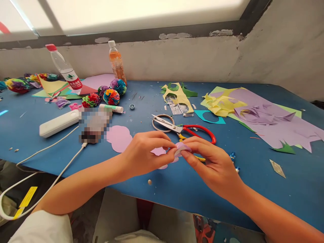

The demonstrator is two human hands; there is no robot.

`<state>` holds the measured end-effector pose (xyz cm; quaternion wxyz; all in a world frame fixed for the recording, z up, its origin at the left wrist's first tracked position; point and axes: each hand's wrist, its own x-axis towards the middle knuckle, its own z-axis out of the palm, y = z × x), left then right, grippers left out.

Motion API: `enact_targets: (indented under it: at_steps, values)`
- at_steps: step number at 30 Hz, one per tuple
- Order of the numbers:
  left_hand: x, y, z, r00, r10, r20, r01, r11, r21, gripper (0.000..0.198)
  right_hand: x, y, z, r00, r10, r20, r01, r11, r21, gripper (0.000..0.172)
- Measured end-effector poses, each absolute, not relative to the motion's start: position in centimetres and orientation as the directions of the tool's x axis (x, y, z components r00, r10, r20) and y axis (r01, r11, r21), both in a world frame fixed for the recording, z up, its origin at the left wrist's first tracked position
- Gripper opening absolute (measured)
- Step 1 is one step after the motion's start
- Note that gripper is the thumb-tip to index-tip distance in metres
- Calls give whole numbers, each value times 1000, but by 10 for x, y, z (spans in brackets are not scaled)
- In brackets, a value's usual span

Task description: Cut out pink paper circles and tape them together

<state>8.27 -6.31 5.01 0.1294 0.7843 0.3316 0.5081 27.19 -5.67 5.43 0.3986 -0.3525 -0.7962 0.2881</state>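
Note:
Between both hands, just above the table's front half, is a small curled piece of purple paper. My left hand pinches its left edge between thumb and fingertips. From the other side my right hand grips it with thumb and forefinger. More purple paper shows under and behind the left fingers, partly hidden. A scalloped purple paper flower lies flat to the left of my left hand. Red-handled scissors rest just beyond the hands, their blades over a round ring. Yellow handles peek out beneath the right hand.
A water bottle and an orange drink bottle stand at the back. Paper pompoms, a glue stick, a white power bank and a cable lie left. Purple paper scraps cover the right; a blade-like piece lies nearer.

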Motion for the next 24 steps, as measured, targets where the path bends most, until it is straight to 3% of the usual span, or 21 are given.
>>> enact_targets:
  at_steps: [13,21,24]
  values:
    - [82,-64,53,300,711,636,382,-700,603,10,272,-58,51,-439,794,421,335,579,-743,9]
    - [80,-62,57,307,783,541,304,-619,724,11,272,-61,54,-417,838,352,355,507,-786,16]
    - [80,-62,57,309,776,550,314,-629,711,10,271,-60,54,-411,844,344,357,497,-791,17]
